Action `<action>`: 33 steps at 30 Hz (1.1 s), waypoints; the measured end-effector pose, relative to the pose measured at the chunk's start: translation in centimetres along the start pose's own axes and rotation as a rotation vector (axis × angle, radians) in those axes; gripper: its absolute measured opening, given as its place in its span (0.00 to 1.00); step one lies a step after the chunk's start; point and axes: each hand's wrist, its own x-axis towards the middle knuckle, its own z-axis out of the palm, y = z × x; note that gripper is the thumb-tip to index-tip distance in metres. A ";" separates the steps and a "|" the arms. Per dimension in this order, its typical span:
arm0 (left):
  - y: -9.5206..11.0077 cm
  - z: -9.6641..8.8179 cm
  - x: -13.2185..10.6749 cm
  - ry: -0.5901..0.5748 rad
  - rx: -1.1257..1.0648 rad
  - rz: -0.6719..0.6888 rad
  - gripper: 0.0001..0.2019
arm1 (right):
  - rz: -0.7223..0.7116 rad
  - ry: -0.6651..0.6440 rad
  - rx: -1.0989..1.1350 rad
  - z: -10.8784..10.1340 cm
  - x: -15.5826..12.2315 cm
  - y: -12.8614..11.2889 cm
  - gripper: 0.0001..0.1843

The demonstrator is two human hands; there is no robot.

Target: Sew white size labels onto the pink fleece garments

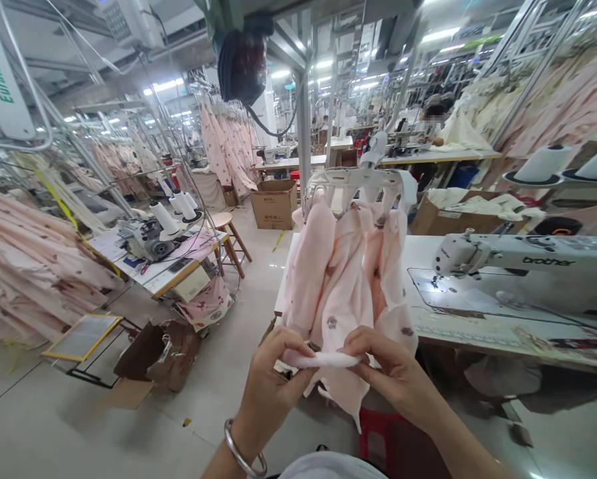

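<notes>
Pale pink garment pieces (345,279) with small dark motifs hang from a white clip hanger (361,179) straight in front of me. My left hand (278,372) pinches the left end of a folded pink fabric edge (328,360). The right end of that same edge is between the thumb and fingers of my right hand (391,366). Between both hands the edge is drawn out roughly level, and a pointed corner of cloth dangles below it. A silver bangle (245,449) circles my left wrist.
A white Brother sewing machine (518,266) stands on the table at right, thread cones (545,163) behind it. At left are another machine (153,239), a wooden stool (231,239) and an open carton (161,356). A red stool (378,432) is below my hands.
</notes>
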 end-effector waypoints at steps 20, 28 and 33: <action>-1.4 3.7 0.1 0.341 0.012 0.247 0.12 | -0.164 0.235 0.020 -0.9 0.3 0.6 0.07; -0.5 2.9 1.6 0.102 -0.017 -0.190 0.06 | 0.093 0.055 0.164 -2.3 0.3 0.4 0.11; -0.6 2.0 2.7 -0.246 -0.236 -0.383 0.09 | 0.244 -0.055 0.316 -3.4 0.3 0.6 0.17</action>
